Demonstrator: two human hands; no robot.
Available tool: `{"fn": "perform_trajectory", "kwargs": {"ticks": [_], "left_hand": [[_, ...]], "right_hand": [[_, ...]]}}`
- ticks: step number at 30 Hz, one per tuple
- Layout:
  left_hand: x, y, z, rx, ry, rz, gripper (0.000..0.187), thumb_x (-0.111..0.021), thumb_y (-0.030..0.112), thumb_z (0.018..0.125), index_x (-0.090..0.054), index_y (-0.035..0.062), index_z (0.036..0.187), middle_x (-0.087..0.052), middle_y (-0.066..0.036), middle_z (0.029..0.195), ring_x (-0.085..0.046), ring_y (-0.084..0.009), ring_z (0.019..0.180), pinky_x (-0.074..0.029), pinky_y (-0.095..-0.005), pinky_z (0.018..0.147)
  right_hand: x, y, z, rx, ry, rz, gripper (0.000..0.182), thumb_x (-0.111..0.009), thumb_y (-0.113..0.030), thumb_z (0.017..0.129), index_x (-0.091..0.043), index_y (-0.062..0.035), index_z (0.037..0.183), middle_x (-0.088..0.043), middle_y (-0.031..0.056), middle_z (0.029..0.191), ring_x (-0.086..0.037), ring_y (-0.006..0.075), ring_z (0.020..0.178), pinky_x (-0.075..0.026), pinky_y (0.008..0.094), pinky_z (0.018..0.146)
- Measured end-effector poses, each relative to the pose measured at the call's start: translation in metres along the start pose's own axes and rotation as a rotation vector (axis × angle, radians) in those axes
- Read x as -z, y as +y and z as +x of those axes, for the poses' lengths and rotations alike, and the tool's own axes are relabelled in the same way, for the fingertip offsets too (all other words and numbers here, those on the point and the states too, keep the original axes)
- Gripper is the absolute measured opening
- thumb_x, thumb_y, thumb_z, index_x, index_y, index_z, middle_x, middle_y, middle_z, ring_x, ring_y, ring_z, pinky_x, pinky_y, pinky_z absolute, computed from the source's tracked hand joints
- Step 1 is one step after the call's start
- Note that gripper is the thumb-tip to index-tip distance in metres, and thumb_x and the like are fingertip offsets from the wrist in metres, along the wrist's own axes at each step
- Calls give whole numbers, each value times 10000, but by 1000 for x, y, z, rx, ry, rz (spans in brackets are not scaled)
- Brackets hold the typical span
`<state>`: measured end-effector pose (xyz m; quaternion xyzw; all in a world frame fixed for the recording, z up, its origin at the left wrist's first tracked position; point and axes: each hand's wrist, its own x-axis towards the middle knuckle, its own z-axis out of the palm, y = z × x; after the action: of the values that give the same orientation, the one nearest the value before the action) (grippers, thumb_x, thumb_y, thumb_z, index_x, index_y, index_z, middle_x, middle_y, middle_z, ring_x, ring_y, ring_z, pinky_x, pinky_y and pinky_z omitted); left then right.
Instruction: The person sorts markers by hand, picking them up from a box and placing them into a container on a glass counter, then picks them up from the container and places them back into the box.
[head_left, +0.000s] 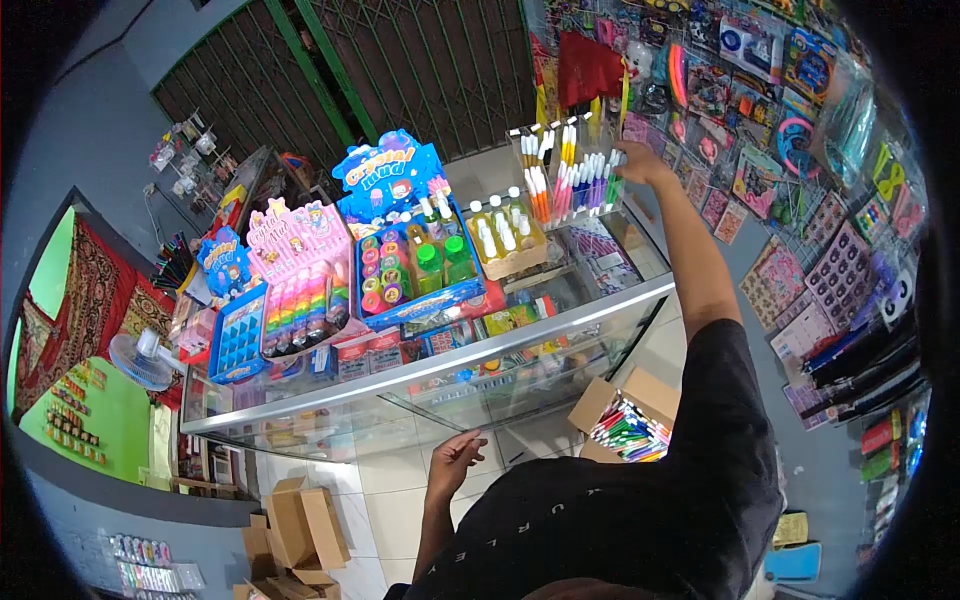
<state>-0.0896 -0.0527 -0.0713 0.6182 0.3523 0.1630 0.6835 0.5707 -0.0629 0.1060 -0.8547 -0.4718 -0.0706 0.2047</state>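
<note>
My right hand (640, 162) is stretched out to the far end of a glass counter (420, 372). Its fingers pinch the tops of green markers (613, 185) at the right end of a clear marker rack (565, 180) that stands on the counter. The rack holds rows of orange, pink, purple and blue markers. My left hand (455, 458) hangs low in front of the counter with its fingers loosely apart and nothing in it. An open cardboard box of coloured markers (628, 428) sits on the floor by my right side.
On the counter stand a tray of small bottles (505, 238), a blue "Crystal mud" display (415, 265), a pink display box (300, 290) and a blue tray (237, 338). Packaged toys hang on the right wall (790, 150). Cardboard boxes (300, 530) lie on the tiled floor.
</note>
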Motion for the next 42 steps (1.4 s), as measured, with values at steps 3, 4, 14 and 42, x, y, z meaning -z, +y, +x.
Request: {"fn": "perform_trajectory", "kwargs": {"ticks": [3,4,14,42], "left_hand": [[-1,0,-1,-5,13,4,275,-614,179,925,-627,63,1174,-701,-82,1011,-641,-102,742,-485,-245,656],[-1,0,-1,-9,17,2,278,-615,180,924,-625,62,1176,-701,-84,1011,-643,-104,744,-487,-247,656],[-6,1,-4,-5,24,13,286,-608,190,929,-620,56,1182,-700,-95,1014,-649,-120,754,-490,-256,657],[-10,-10,17,74,-128,72,304,-608,176,922,-607,19,1182,-699,-98,996,-649,-128,736,-496,-265,667]], "right_hand": [[4,4,15,-32,-66,8,592,-710,-250,726,-550,-38,1255,-558,207,1263,-531,343,1168,-408,376,1014],[6,4,17,-31,-74,16,566,-709,-254,732,-565,-41,1236,-570,207,1245,-536,341,1163,-409,378,1012],[17,-23,10,-2,-42,-94,320,-636,-212,762,-690,-109,1060,-655,189,1066,-623,344,1013,-485,398,913],[-52,-131,-246,13,289,882,91,-516,3,867,-599,-34,869,-625,57,790,-568,118,698,-456,273,581]]}}
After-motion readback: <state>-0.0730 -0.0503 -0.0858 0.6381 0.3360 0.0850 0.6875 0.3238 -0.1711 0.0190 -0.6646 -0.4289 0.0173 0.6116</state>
